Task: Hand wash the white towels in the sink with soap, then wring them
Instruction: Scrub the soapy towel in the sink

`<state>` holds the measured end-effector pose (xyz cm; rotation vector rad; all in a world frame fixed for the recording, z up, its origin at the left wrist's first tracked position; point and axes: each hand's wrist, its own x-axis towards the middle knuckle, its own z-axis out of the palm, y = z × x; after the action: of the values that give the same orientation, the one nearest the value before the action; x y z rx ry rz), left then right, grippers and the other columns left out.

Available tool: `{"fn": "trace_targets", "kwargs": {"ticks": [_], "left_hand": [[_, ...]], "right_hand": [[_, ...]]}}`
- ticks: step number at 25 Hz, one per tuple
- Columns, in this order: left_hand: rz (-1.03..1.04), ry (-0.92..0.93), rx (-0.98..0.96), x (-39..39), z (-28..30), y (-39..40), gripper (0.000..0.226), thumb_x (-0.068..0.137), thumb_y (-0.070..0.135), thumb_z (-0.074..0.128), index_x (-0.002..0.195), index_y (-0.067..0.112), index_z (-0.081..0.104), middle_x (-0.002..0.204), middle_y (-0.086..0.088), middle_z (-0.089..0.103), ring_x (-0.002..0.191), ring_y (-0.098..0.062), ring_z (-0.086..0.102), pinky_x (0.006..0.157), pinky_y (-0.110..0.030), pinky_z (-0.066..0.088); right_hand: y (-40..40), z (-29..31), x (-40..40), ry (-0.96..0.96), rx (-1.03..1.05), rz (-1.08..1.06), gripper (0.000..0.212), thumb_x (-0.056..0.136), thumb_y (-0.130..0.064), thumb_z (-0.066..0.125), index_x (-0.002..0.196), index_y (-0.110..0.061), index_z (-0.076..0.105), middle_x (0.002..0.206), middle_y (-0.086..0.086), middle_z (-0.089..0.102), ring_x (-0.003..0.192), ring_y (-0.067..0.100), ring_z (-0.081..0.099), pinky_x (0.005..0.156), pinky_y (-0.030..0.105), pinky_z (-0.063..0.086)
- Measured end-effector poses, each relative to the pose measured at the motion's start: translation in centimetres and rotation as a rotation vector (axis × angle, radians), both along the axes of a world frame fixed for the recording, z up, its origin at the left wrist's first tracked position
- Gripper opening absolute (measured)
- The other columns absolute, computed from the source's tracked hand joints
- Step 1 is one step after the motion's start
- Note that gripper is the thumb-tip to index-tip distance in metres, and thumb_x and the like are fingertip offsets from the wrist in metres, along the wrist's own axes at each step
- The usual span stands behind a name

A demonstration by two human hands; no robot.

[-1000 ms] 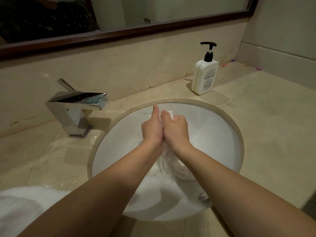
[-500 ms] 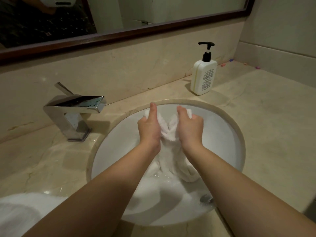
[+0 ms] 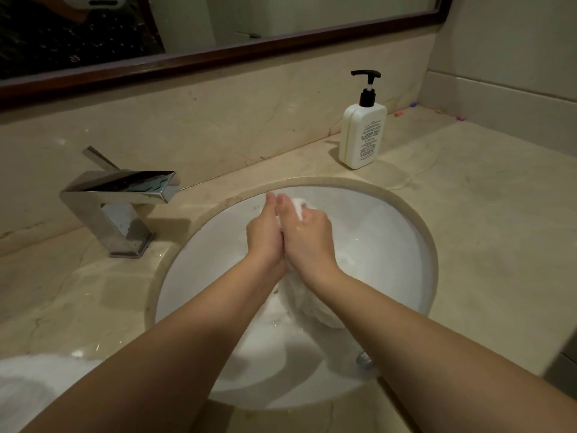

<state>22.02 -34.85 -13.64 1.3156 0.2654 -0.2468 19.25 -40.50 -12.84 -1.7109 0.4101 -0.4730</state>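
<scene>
Both hands, apart half a second before, had pressed together again over the sink (image 3: 415,232): left hand (image 3: 265,235) and right hand (image 3: 307,235) each held a curled grip on the white towel (image 3: 299,303), apparently mid-scrub; wringing remained.

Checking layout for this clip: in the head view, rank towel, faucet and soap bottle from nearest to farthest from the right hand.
From the right hand:
1. Towel, in its grip, over the sink.
2. Soap bottle, back right on the counter.
3. Faucet, far left.

Glossy polished metal is being shown on the tap (image 3: 118,207), smooth stone on the tabletop (image 3: 487,214), wet cloth on the towel (image 3: 307,303).
</scene>
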Motion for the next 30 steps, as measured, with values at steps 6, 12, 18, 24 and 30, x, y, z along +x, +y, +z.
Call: {"fn": "trace_targets", "kwargs": {"ticks": [6,12,18,24,30], "left_hand": [[-0.006,0.001,0.007,-0.6,0.1,-0.2,0.046,0.102,0.048,0.055,0.078,0.01,0.067,0.069,-0.005,0.071,0.073,-0.024,0.07,0.07,-0.034,0.054],[-0.047,-0.01,0.059,-0.7,-0.2,-0.2,0.049,0.101,0.051,0.054,0.088,0.007,0.069,0.075,-0.008,0.074,0.076,-0.024,0.072,0.069,-0.033,0.057],[-0.155,-0.027,0.107,-0.8,0.1,-0.5,0.056,0.1,0.058,0.05,0.11,0.009,0.074,0.093,-0.01,0.078,0.091,-0.027,0.075,0.087,-0.042,0.06],[-0.09,-0.023,0.053,-1.0,-0.4,-0.7,0.057,0.1,0.055,0.052,0.109,0.003,0.072,0.091,-0.017,0.077,0.088,-0.031,0.075,0.085,-0.044,0.061],[-0.052,0.028,0.023,-0.6,-0.5,-0.3,0.048,0.102,0.052,0.052,0.09,0.01,0.071,0.079,-0.007,0.076,0.081,-0.026,0.074,0.074,-0.035,0.058]], "right_hand": [[-0.1,-0.1,-0.4,0.019,0.021,-0.007,0.049,0.1,-0.04,0.054,0.056,-0.018,0.051,0.059,0.004,0.059,0.062,0.022,0.059,0.062,0.033,0.045],[-0.2,-0.2,0.1,0.082,0.039,-0.099,0.048,0.1,-0.045,0.052,0.069,-0.01,0.06,0.079,0.014,0.07,0.083,0.033,0.068,0.078,0.041,0.054],[-1.2,-0.3,0.3,0.065,0.129,-0.19,0.049,0.099,-0.045,0.056,0.06,-0.015,0.056,0.066,0.007,0.065,0.069,0.027,0.064,0.066,0.036,0.049],[-0.8,-0.3,0.4,0.146,0.109,-0.154,0.045,0.097,-0.05,0.053,0.074,-0.013,0.064,0.085,0.014,0.072,0.087,0.034,0.069,0.08,0.042,0.054],[-0.3,-0.4,0.0,0.091,0.057,-0.069,0.043,0.1,-0.042,0.054,0.067,-0.014,0.059,0.076,0.012,0.068,0.076,0.027,0.066,0.067,0.033,0.046]]}}
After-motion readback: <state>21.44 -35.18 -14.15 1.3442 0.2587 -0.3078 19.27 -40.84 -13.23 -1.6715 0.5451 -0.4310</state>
